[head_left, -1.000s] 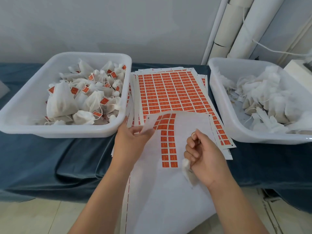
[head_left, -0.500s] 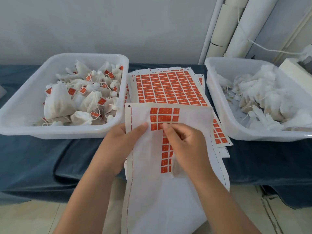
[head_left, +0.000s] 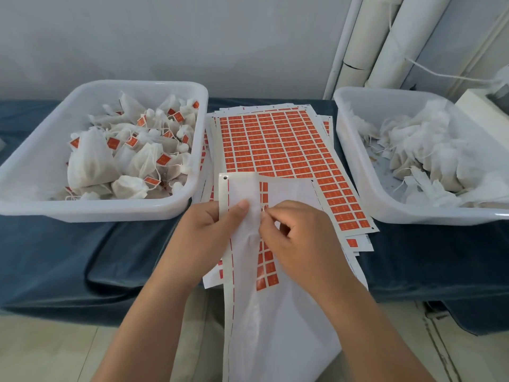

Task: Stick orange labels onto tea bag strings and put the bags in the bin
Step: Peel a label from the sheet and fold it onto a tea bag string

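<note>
Though stuck with just the head cam: looks like the peel step. Left hand [head_left: 212, 232] pinching the sheet [head_left: 275, 340] by its left edge, thumb on top, fingers behind. Right hand [head_left: 297, 244] curled, thumb and fingertip nipping at the labels [head_left: 265, 267] near the top of the short column, just beside the left thumb. Can't tell whether anything's lifted yet, too small. No bag clearly in either hand tbh, maybe something gauzy across the sheet, not sure. Tagged bags [head_left: 91, 164] piled in the left bin [head_left: 110, 209], plain bags [head_left: 429, 150] in the right bin [head_left: 385, 210], stack [head_left: 275, 142] of full sheets between them on the desk [head_left: 82, 257]. Next up, guessing: get a corner free without tearing, fold round a string, then drop the bag in the left bin.
</note>
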{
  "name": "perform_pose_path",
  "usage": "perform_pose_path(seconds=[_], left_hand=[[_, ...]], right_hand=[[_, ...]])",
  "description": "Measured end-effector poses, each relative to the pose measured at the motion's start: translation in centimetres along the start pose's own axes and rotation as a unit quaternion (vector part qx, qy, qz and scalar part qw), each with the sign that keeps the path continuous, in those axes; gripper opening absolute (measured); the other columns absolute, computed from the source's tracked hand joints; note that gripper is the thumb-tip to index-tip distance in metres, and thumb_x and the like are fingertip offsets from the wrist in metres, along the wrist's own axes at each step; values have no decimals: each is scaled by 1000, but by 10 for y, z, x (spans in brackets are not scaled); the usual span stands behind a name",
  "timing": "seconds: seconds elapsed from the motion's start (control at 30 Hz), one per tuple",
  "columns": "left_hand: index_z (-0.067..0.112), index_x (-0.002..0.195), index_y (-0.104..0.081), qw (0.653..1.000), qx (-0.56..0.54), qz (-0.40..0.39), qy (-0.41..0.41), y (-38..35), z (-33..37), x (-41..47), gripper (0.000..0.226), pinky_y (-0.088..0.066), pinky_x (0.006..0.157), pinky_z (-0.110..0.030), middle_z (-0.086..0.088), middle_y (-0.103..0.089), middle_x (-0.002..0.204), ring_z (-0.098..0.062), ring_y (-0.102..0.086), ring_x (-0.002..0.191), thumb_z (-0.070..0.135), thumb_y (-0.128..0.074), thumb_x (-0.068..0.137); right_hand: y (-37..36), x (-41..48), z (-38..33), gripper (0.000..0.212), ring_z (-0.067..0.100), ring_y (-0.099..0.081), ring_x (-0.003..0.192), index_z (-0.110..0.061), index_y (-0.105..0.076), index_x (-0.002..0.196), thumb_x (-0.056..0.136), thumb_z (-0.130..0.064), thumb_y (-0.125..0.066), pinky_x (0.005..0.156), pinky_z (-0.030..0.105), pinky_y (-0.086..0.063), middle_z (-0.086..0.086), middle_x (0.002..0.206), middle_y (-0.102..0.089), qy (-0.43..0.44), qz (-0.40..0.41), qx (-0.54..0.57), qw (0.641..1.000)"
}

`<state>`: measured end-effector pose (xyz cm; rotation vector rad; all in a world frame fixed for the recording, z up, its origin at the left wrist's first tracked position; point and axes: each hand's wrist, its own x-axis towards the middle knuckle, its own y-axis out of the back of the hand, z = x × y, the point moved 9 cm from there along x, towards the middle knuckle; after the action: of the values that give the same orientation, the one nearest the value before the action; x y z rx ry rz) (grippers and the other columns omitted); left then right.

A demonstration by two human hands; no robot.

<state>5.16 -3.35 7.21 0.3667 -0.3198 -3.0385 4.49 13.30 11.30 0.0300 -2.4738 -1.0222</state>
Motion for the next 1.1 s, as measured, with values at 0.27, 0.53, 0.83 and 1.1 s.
perform_pose_path(seconds=[0.27, 0.53, 0.83, 1.1], left_hand=[[36, 99, -79, 1000, -1, 24, -1, 7, -7, 6, 25, -60, 57, -19, 22, -80, 94, -3, -78, 82, 54, -62, 98], [37, 131, -59, 975, 199, 104, -12, 26, -19, 43, 34, -60, 98, -47, 16, -72, 127, -14, -72, 113, 47, -67, 100], [41, 149, -49, 924, 347, 90, -137, -24, 14, 32, 55, -42, 117, -50, 13, -49, 158, -17, -49, 145, 68, -43, 101], [43, 109, -74, 979, 134, 55, -141, -51, 25, 5, 57, -27, 127, -46, 24, -47, 158, -2, -32, 152, 81, -38, 88]], right_hand=[[4, -5, 37, 25, -1, -68, 80, -31, -69, 72, 90, -44, -58, 64, 3, -48, -26, 70, -69, -137, 5, 136, 981], [33, -24, 73, 25, 1, -66, 79, -31, -75, 74, 92, -37, -59, 64, 21, -51, -16, 74, -72, -259, 138, 231, 928], [32, -23, 69, 32, 7, -63, 67, -32, -75, 75, 103, -26, -62, 76, 29, -53, -7, 66, -67, -267, 64, 238, 931], [22, -18, 52, 28, 5, -66, 67, -26, -75, 80, 104, -29, -61, 64, 8, -52, -11, 67, -69, -246, 32, 240, 939]])
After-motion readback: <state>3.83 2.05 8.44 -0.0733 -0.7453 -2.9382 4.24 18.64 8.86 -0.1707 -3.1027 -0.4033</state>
